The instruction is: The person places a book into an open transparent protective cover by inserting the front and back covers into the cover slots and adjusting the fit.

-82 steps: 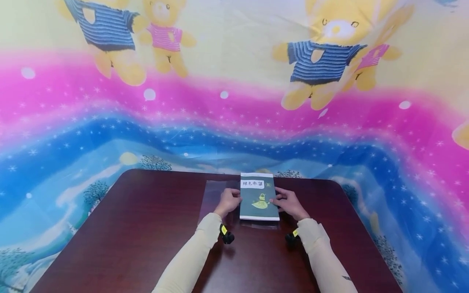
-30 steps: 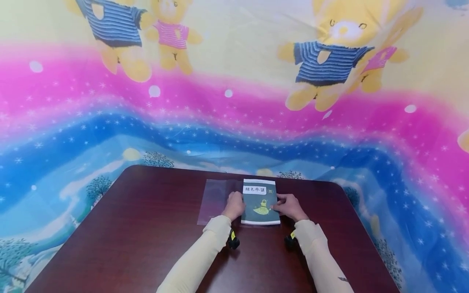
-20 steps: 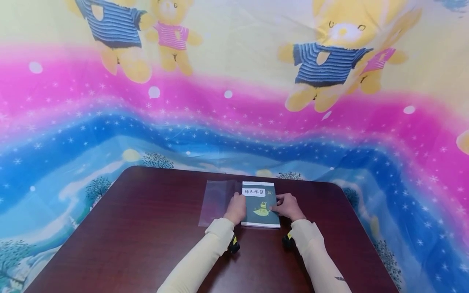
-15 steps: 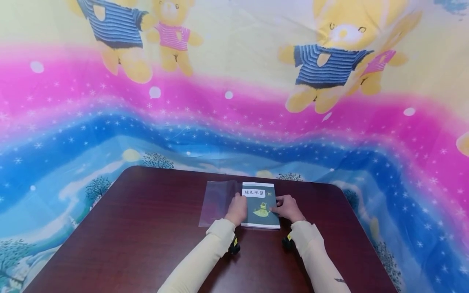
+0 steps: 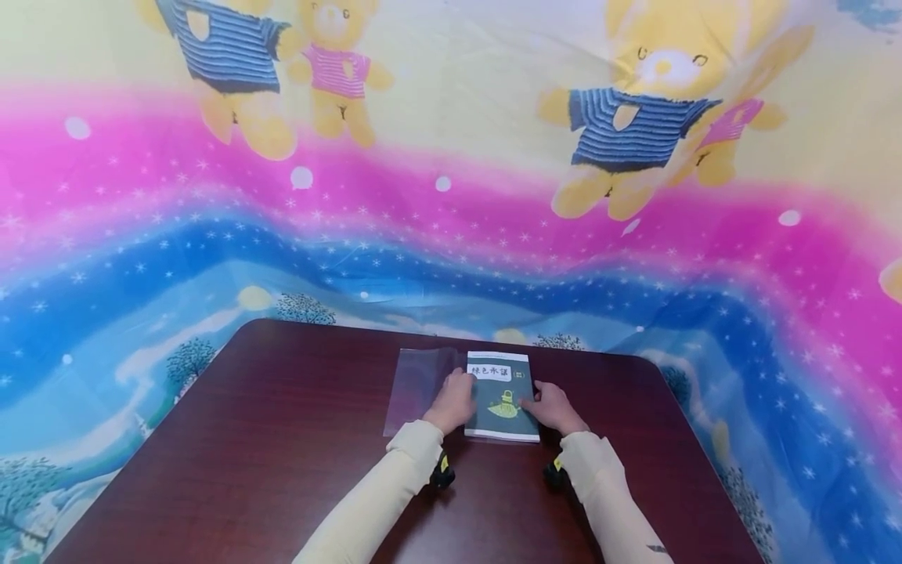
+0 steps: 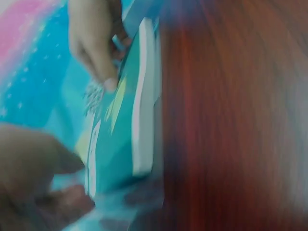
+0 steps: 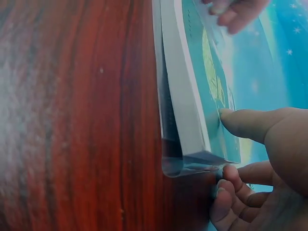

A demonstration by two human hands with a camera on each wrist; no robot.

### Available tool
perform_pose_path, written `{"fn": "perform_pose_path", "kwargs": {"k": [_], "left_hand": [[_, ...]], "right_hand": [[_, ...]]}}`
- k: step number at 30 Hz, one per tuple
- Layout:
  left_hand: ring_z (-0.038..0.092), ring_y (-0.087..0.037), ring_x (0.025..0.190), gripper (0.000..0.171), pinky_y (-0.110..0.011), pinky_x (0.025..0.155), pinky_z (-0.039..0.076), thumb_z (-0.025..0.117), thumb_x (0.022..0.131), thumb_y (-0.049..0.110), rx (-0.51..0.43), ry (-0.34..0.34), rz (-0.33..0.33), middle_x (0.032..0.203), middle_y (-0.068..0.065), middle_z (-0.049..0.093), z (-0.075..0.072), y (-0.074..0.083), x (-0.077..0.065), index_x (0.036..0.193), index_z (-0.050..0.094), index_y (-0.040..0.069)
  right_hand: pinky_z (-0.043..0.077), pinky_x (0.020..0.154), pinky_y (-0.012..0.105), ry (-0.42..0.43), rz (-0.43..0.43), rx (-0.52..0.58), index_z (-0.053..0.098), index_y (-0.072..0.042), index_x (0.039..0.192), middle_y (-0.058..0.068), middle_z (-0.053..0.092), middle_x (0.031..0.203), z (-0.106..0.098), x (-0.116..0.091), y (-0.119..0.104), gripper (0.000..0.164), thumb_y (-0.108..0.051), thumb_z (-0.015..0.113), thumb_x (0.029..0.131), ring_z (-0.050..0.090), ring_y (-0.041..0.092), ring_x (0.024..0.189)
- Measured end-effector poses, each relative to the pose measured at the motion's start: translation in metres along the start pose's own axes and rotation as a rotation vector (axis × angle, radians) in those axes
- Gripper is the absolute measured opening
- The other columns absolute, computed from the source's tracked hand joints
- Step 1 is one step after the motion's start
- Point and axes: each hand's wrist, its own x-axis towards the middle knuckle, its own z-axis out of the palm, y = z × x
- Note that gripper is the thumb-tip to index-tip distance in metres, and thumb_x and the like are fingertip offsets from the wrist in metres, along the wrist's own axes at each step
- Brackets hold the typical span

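A book (image 5: pixel 499 411) with a dark green front, a white title label and a yellow-green picture lies on the table. Under it, and spread to its left, is a clear plastic book cover (image 5: pixel 416 392); its fold shows along the book's right edge in the right wrist view. My right hand (image 5: pixel 555 409) grips that right edge, thumb (image 7: pixel 240 122) on the front and fingers curled beneath. Close by the left edge is my left hand (image 5: pixel 453 399), fingers bent. Blurred in the left wrist view, its thumb and a finger stand apart beside the book; any hold on the plastic is unclear.
The dark reddish-brown table (image 5: pixel 282 439) has rounded far corners. Behind it hangs a cloth backdrop (image 5: pixel 451 235) printed with bears and snow. A small black camera (image 5: pixel 441 471) is strapped at the left wrist, another (image 5: pixel 553 475) at the right.
Since the oldest frame the book has come slightly nearer and flatter over the plastic cover. My left hand closed in on its left edge, then shifted slightly; my right hand has kept its grip.
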Motion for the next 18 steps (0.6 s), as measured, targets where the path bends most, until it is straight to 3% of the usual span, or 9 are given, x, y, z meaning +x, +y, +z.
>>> {"fn": "perform_pose_path", "kwargs": {"k": [4,6,10,13,18], "left_hand": [[0.062,-0.036,0.117,0.03,-0.047,0.099,0.053,0.061,0.097,0.008,-0.077,-0.015,0.144,0.118,-0.019,0.069,-0.014,-0.019,0.0,0.122,0.068,-0.007],[0.061,-0.037,0.118,0.034,-0.049,0.101,0.052,0.06,0.099,0.011,-0.089,-0.02,0.152,0.122,-0.021,0.066,-0.022,-0.028,-0.002,0.127,0.065,-0.008],[0.054,-0.039,0.129,0.042,-0.053,0.109,0.045,0.056,0.103,0.018,-0.097,-0.072,0.046,0.137,-0.025,0.056,-0.039,-0.044,-0.01,0.137,0.057,-0.008],[0.042,-0.04,0.141,0.048,-0.055,0.115,0.038,0.055,0.105,0.022,-0.088,-0.115,-0.029,0.15,-0.026,0.045,-0.045,-0.055,-0.016,0.144,0.052,-0.006],[0.019,-0.043,0.154,0.053,-0.059,0.122,0.024,0.052,0.106,0.024,-0.041,-0.19,-0.087,0.164,-0.025,0.027,-0.048,-0.07,-0.027,0.152,0.043,-0.002]], "right_hand": [[0.051,0.077,0.037,0.006,-0.033,-0.009,0.042,0.016,0.146,0.023,0.065,0.109,0.001,-0.001,-0.002,0.067,-0.024,0.067,0.098,0.061,0.025,0.088],[0.053,0.076,0.037,0.014,-0.051,-0.01,0.049,0.015,0.141,0.022,0.067,0.109,0.001,-0.002,-0.003,0.06,-0.022,0.068,0.098,0.063,0.024,0.087],[0.054,0.088,0.047,0.035,-0.075,-0.045,0.057,0.013,0.135,0.025,0.065,0.12,-0.001,-0.005,-0.007,0.053,-0.022,0.068,0.097,0.062,0.031,0.101],[0.047,0.097,0.055,0.055,-0.088,-0.1,0.054,0.014,0.138,0.029,0.058,0.127,-0.003,-0.008,-0.009,0.057,-0.023,0.068,0.097,0.052,0.038,0.111],[0.042,0.101,0.059,0.093,-0.121,-0.117,0.048,0.014,0.143,0.032,0.052,0.133,-0.004,-0.01,-0.011,0.061,-0.022,0.068,0.097,0.046,0.044,0.119]]}}
